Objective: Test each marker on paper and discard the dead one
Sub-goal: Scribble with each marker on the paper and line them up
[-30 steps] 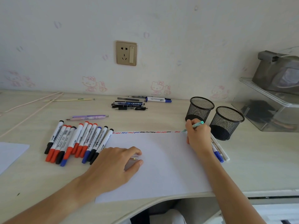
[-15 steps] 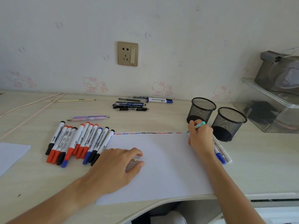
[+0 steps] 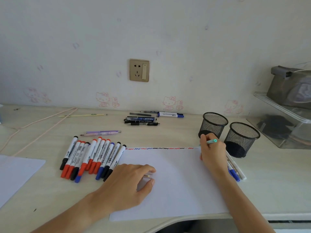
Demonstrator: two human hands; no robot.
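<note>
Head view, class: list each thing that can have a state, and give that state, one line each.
Right hand: grips a teal pen, tip at the paper's top right corner.
Left hand: rests on the paper, fingers curled round a small clear object.
Markers in the row: capped, lying flat.
Two mesh cups: upright.
</note>
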